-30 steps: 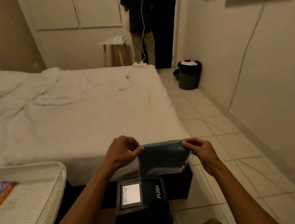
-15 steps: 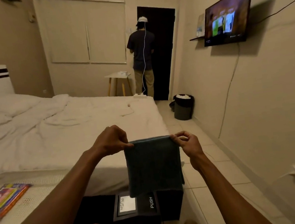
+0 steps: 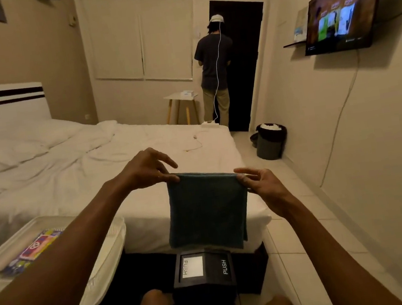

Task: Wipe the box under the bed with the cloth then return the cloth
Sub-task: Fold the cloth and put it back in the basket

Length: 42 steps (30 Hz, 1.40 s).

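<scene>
The tiled floor [image 3: 305,220] to the right of the bed [image 3: 124,168] lies open as far as the dark bin [image 3: 269,144] near the doorway. Left of the black box [image 3: 203,268], a white mesh tray [image 3: 106,258] crowds the bed's edge, and the hanging cloth [image 3: 206,208] screens the gap just above the box

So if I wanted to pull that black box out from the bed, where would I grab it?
Probably by its two side walls, reaching in from the front, where the box pokes out past the bed. Its top has flat PUSH flaps that would likely give way. The cloth hangs above it, pinched by the left hand and right hand.
</scene>
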Tool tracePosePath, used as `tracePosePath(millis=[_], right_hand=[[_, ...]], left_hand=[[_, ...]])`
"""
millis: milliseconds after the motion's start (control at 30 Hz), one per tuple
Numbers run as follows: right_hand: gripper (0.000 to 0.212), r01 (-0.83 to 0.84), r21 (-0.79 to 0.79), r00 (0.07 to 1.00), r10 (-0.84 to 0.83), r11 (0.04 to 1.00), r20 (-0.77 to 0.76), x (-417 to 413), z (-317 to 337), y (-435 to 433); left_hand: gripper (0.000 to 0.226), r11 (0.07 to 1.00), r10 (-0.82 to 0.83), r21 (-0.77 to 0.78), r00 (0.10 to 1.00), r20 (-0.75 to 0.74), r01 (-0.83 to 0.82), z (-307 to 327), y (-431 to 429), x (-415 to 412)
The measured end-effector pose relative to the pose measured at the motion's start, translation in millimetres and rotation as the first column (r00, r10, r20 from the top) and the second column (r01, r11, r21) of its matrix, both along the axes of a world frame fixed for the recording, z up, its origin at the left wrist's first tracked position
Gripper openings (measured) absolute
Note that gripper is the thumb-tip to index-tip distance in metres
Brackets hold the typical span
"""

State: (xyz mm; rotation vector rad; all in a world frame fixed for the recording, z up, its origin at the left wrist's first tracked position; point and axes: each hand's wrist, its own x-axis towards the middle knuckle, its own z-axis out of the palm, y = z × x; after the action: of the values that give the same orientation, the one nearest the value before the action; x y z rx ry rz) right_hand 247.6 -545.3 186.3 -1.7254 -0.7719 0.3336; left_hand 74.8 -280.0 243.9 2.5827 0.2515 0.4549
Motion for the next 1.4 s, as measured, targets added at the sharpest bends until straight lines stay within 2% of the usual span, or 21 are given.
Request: tracePosePath(millis=[100, 233, 467, 733, 1000, 1267, 1400], right_hand=[[0.031, -0.143, -0.162, 0.987, 0.152, 0.976, 0.046, 2, 7, 15], [0.024, -0.249, -0.309, 0.958, 0.28, 0.918, 0.06, -3, 13, 50], [0.015, -0.209, -0.217, 0.951, 0.25, 0.953, 0.18, -23, 12, 132], [0.019, -0.216, -0.135, 0.949, 0.24, 0.967, 0.206, -58, 2, 236], [0.021, -0.24, -0.186, 0.966, 0.253, 0.953, 0.053, -77, -28, 315], [0.018, -0.239, -0.218, 0.965, 0.257, 0.946, 0.057, -88, -51, 366], [0.018, -0.218, -0.253, 0.963, 0.249, 0.943, 0.099, -92, -61, 386]], left_hand=[[0.023, 0.988, 0.044, 0.154, 0.995, -0.086, -0.031, 4, 12, -10], [0.02, 0.975, 0.112, 0.207, 0.987, -0.111, -0.087, 3, 38, -23], [0.017, 0.958, 0.226, 0.196, 0.971, -0.072, -0.208, 10, 102, -66], [0.017, 0.912, 0.366, 0.214, 0.93, -0.038, -0.35, 8, 179, -113], [0.012, 0.862, 0.478, 0.227, 0.876, -0.066, -0.453, -26, 247, -131], [0.011, 0.875, 0.475, 0.188, 0.867, -0.152, -0.446, -38, 294, -138], [0.012, 0.858, 0.505, 0.218, 0.843, -0.187, -0.466, -48, 311, -131]])
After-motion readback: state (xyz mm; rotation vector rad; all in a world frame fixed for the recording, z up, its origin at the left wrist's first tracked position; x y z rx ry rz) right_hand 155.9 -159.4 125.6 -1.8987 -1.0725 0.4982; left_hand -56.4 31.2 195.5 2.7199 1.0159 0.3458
